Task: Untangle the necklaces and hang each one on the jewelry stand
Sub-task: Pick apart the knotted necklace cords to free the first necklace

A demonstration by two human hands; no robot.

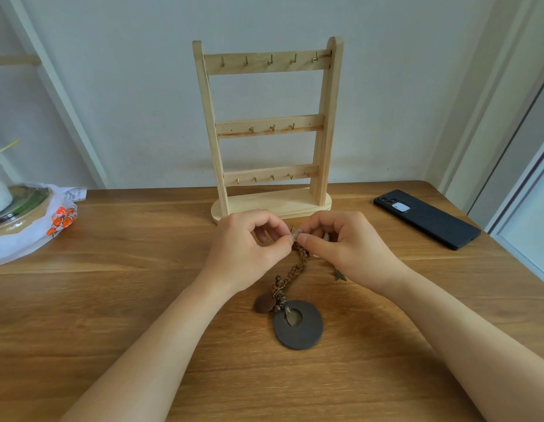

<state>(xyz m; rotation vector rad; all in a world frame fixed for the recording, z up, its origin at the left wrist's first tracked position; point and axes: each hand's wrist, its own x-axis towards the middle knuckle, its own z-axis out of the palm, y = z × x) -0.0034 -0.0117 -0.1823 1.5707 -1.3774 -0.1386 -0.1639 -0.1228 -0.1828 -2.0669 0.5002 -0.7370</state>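
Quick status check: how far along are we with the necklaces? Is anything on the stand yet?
Done: nothing is hung, and every hook on the jewelry stand is bare. In hand: the left hand and right hand both pinch the top of the braided cord necklace; its disc pendant lies on the table. A star charm by the right wrist suggests a second strand. Left: separate them, then hang each.

No writing can be read. At the left edge of the bench [142,300], a white plastic bag [27,248] bears an orange print [62,220] and a crumpled slip [74,193], both too blurred. The black phone [426,219] near the right edge carries an illegible pale sticker [400,206].
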